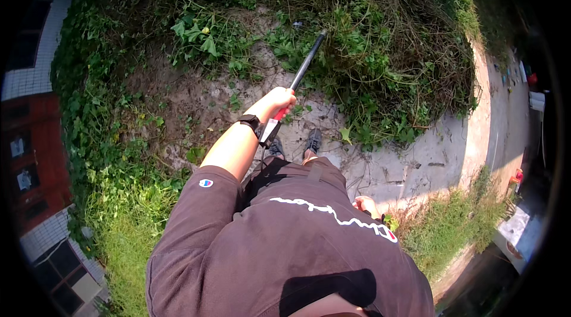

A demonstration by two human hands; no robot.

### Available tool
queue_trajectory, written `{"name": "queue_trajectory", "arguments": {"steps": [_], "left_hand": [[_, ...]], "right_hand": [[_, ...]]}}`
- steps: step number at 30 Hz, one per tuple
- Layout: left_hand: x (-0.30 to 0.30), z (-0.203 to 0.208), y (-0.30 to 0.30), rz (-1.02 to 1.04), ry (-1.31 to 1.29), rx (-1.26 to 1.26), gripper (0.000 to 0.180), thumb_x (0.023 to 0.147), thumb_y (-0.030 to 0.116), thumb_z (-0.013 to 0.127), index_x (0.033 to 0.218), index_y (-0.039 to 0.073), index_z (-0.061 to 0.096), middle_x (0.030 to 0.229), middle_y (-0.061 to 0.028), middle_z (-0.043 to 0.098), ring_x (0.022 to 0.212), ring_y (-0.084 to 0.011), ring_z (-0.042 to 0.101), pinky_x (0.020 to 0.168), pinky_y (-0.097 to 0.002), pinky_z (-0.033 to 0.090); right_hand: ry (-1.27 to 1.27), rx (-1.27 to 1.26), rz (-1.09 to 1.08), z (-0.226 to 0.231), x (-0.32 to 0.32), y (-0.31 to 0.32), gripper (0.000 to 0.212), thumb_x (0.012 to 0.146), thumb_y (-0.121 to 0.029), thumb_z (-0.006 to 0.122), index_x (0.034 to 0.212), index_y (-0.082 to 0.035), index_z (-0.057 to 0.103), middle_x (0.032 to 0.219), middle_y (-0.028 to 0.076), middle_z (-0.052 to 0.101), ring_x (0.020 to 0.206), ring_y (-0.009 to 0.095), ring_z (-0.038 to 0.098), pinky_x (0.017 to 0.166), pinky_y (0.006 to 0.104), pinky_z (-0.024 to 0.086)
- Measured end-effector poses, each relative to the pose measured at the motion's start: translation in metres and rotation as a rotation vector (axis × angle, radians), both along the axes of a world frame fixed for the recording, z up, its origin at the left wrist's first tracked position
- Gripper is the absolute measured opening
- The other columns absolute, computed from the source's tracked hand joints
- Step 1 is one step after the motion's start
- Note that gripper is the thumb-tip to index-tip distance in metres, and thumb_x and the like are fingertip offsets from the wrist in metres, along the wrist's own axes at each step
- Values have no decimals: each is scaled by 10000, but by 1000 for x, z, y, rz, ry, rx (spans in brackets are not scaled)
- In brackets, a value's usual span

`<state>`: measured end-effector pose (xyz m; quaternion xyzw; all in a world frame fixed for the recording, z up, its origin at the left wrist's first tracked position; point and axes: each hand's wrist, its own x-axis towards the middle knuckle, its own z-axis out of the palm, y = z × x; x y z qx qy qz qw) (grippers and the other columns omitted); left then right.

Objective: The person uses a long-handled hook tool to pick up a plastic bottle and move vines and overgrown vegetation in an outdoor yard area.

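My left hand [279, 101], with a black watch on its wrist, is stretched out in front of me. Its fingers are wrapped round the red and pale grip of a long black rod [308, 62]. The rod slants away to the right, its far tip over the edge of a heap of green vines [380, 55]. A thin dark cord seems to hang from the grip's near end. Low beside my right hip is my right hand [366, 205], partly hidden by my shirt; how its fingers are set is unclear.
My shoes [313, 139] stand on a cracked pale concrete path [410, 168]. Bare soil [172, 91] and leafy creepers lie ahead and left. Grass [125, 245] grows at the lower left. A building with a red door [35, 150] stands at far left. Weeds [452, 222] line the right.
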<state>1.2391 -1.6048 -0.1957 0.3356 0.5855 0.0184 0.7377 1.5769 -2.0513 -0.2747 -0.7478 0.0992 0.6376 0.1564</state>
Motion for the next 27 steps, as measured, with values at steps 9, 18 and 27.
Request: {"name": "queue_trajectory", "arguments": {"steps": [9, 18, 27], "left_hand": [[-169, -36, -47, 176, 759, 472, 322, 802, 220, 623, 1053, 20, 642, 1017, -216, 687, 993, -359, 661, 859, -424, 515], [-410, 45, -74, 636, 632, 443, 171, 779, 140, 616, 882, 21, 549, 655, -69, 594, 497, -176, 600, 464, -333, 495], [-640, 86, -113, 685, 704, 388, 110, 841, 141, 597, 865, 57, 530, 616, 5, 508, 473, -123, 515, 451, -283, 451]], "right_hand": [[-152, 201, 213, -6, 50, 188, 151, 933, -183, 511, 1058, -106, 544, 758, 54, 619, 577, 171, 596, 493, 337, 491], [28, 366, 450, -26, -152, 370, 98, 939, -169, 519, 1025, -134, 550, 728, 58, 629, 525, 176, 581, 453, 325, 449], [-196, 455, 1637, 16, -569, 587, 211, 825, -181, 588, 872, -26, 724, 915, 173, 712, 846, 304, 701, 744, 396, 557]]}}
